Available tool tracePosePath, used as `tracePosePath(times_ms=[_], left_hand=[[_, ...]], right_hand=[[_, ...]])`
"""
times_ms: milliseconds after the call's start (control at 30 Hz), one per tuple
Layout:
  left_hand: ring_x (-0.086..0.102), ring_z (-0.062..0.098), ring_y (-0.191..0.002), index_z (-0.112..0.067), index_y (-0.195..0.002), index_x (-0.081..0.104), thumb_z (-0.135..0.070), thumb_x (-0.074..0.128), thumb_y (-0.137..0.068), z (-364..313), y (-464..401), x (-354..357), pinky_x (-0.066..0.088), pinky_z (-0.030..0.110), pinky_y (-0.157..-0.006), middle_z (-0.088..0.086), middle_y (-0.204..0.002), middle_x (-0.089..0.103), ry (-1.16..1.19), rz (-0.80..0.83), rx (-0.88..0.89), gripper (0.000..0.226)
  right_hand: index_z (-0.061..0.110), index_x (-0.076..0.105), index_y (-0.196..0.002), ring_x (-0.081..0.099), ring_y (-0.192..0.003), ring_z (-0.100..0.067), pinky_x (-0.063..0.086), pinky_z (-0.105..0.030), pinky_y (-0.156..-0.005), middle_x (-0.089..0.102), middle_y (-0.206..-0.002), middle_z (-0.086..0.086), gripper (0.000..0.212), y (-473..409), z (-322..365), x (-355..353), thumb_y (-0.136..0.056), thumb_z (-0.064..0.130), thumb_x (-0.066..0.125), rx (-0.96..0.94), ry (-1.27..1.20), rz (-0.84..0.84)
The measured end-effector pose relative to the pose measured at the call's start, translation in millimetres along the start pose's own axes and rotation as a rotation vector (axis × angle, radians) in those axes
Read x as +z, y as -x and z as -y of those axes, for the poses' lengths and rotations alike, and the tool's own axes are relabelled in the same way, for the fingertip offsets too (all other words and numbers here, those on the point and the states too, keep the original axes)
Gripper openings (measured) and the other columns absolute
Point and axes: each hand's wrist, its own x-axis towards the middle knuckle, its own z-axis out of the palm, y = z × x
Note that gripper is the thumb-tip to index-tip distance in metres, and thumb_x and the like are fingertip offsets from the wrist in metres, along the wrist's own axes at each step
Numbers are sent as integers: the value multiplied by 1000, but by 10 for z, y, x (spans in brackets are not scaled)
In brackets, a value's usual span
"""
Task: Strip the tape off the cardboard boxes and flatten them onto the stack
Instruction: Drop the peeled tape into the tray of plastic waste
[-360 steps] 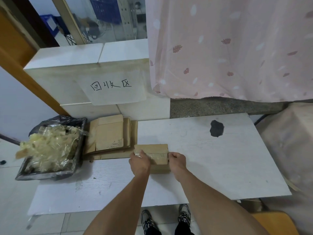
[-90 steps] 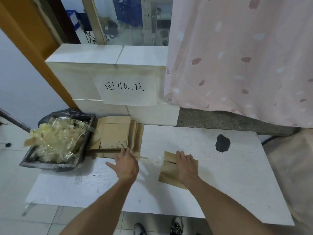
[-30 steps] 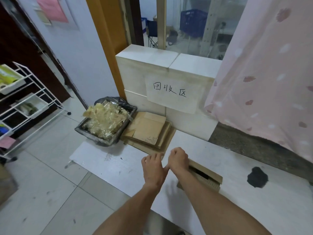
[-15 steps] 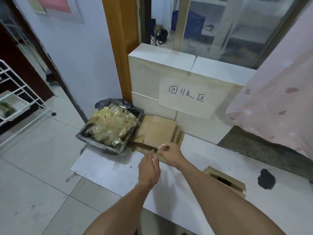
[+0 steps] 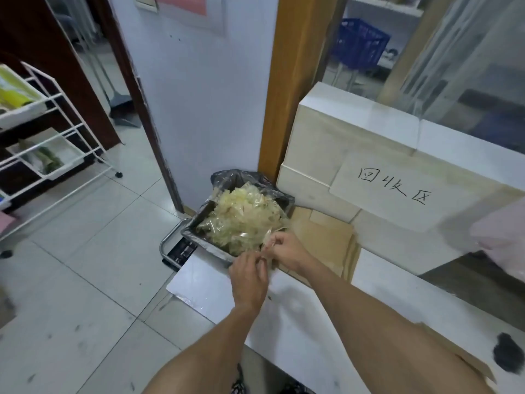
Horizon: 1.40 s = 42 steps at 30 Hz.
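1. I stand at a white table (image 5: 298, 331) that runs from bottom right up toward a white block wall carrying a handwritten paper sign (image 5: 395, 190).
2. The stack of flattened cardboard (image 5: 324, 243) lies at the table's far left corner, against that wall.
3. The cardboard box (image 5: 457, 356) I am working on sits near the table's right edge, mostly hidden behind my right forearm.
4. A bin lined with a black bag (image 5: 241, 220) stands just off the table's left end, heaped with stripped tape (image 5: 244, 214).
5. My left hand (image 5: 248, 280) and right hand (image 5: 285, 250) meet over the bin's near rim, fingers pinching a clear strip of tape (image 5: 267, 245) between them.
6. Risk, as I judge it: the sticky strip may cling to my fingers, or slide off the overfull heap onto the floor.
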Motion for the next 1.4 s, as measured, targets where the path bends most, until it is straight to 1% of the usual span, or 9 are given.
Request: tracePosePath(times_ms=[167,333,433,667,800,933,1067,1267,1400], left_hand=[[57,27,-89,-10,-97,70,-15,65,-92,133,-261,-105,41,38,-79,5,-96,67,-58,-128,-202,8],[61,26,-99,-10,-107,72,-23,62,-95,158,-471,-69,44,38,-90,6,-109,70,-41,-122,-270,21],[61,26,-101,-10,-113,70,-34,56,-98,101,-530,38,45,40,-92,6,-111,69,-57,-93,-288,31],[59,30,-109,-9,-130,58,-36,48,-100,10,-531,254,43,42,-99,10,-116,66,-66,-106,-365,42],[59,32,-100,-7,-127,58,-35,34,-102,-31,-475,311,44,43,-91,13,-110,66,-91,-97,-342,44],[55,35,-100,-3,-129,53,-28,38,-102,-91,-421,337,43,46,-90,19,-110,62,-129,-65,-342,40],[39,35,-134,-2,-149,32,-39,36,-104,-121,-304,294,26,46,-116,19,-143,49,-46,-5,-403,58],[12,31,-150,-13,-158,-1,-56,34,-100,-9,-49,131,16,47,-122,5,-161,26,125,59,-387,80],[31,34,-141,-8,-156,12,-49,43,-100,29,3,50,28,47,-117,15,-153,39,18,47,-363,76]], right_hand=[[21,63,-72,57,-57,-22,46,-33,-48,65,-71,-4,16,-303,64,154,-79,7,67,-20,28,-99],[26,69,-88,66,-78,-13,54,-32,-72,68,-85,11,8,-480,-25,178,-81,25,69,-62,212,-227],[28,66,-93,64,-82,-14,52,-30,-75,66,-87,11,9,-524,-78,153,-85,29,68,-35,319,-323],[24,44,-131,62,-106,-26,51,-38,-89,66,-116,0,49,-622,-171,57,-87,27,66,61,266,-412],[23,51,-128,64,-104,-23,51,-36,-89,70,-106,5,39,-603,-271,-99,-91,33,60,76,275,-390],[27,47,-107,63,-84,-19,44,-31,-70,56,-76,22,15,-492,-356,-60,-97,37,49,47,173,-421],[30,50,-96,59,-82,-15,43,-30,-72,57,-80,18,8,-331,-404,52,-97,38,49,58,144,-406],[26,59,-89,62,-88,-17,49,-30,-78,65,-90,7,10,-25,-563,148,-96,31,53,80,138,-357],[23,61,-92,61,-89,-18,48,-30,-79,66,-92,4,11,163,-677,150,-95,30,53,100,128,-317]])
